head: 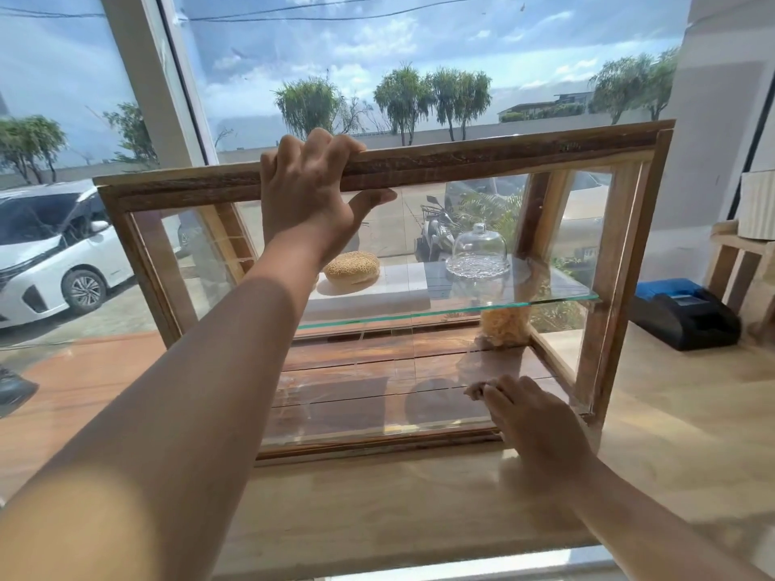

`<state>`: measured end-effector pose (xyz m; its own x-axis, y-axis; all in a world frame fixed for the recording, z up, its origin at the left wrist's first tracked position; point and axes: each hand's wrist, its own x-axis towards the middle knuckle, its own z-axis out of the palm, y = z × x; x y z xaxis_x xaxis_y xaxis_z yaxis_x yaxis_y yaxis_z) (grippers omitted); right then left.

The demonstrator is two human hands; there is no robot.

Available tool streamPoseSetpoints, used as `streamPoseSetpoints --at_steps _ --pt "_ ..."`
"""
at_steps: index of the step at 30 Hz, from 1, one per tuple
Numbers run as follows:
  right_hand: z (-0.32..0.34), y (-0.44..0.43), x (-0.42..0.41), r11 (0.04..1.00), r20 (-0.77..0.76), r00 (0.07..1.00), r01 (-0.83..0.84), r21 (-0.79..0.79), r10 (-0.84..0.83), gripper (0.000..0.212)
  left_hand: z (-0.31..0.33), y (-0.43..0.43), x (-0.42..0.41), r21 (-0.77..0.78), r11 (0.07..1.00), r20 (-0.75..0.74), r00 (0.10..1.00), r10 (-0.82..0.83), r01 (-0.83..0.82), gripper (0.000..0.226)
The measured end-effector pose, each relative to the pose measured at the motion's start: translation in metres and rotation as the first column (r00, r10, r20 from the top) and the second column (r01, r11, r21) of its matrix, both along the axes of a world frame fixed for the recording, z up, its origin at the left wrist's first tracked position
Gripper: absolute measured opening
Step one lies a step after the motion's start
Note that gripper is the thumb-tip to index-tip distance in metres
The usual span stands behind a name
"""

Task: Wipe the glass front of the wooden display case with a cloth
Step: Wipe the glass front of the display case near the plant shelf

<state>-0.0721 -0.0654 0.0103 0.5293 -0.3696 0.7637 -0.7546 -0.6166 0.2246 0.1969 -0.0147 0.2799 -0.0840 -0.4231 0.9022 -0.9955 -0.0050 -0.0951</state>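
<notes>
So the wooden display case (461,161) is sitting on the desk (671,413) right up against a big window, with its glass front (335,396) facing the person. The left hand (310,195) is gripping the top rail, fingers hooked over the back edge and thumb tucked underneath, so I'm reading that as bracing the case.

The right hand (532,417) is doing the work. It's lying against the glass down in the bottom right corner, just above the lower rail. A pale scrap is poking out past the fingertips, which I'm guessing is the cloth (473,390), but most of it is hiding under the hand. Honestly can't tell if the fingers are pinching it or just pressing it flat.

The bit that matters is that the pane is running long side to side, and the wiping hand is sitting at its far right, low end. So nearly all the glass is lying to the left and above it. I'd be thinking sideways strokes heading left. The catch is that the left forearm is crossing in front of the middle-left of the pane, so that stretch is going to be awkward unless the grip shifts.

Inside, a bun (352,267) and a glass dome (478,249) are sitting on the glass shelf (545,301).
</notes>
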Motion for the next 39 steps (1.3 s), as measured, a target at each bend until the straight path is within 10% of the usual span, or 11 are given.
streamPoseSetpoints --at_steps 4,15,24,29,39 --pt "0.005 -0.004 -0.005 0.999 -0.138 0.99 -0.007 0.032 0.011 0.034 0.001 0.001 -0.001 0.018 1.0 0.0 1.0 0.009 -0.009 0.06" --pt "0.221 -0.004 0.038 0.968 0.254 0.959 -0.063 -0.245 0.126 0.01 0.0 0.0 0.001 0.014 1.0 -0.001 1.0 0.018 -0.018 0.062" --pt "0.033 -0.001 0.022 0.995 0.054 0.996 -0.061 -0.08 0.065 0.019 0.0 -0.001 0.001 -0.005 1.0 0.007 1.0 0.008 -0.008 0.061" --pt "-0.016 0.004 0.014 0.996 -0.154 0.988 -0.018 0.092 0.032 0.062 0.0 -0.002 0.001 -0.01 1.0 0.008 1.0 -0.004 0.004 0.06" --pt "0.201 0.004 0.042 0.99 0.241 0.967 -0.051 -0.133 0.082 0.031 0.001 0.0 0.0 0.025 1.0 -0.008 1.0 0.007 -0.006 0.059"
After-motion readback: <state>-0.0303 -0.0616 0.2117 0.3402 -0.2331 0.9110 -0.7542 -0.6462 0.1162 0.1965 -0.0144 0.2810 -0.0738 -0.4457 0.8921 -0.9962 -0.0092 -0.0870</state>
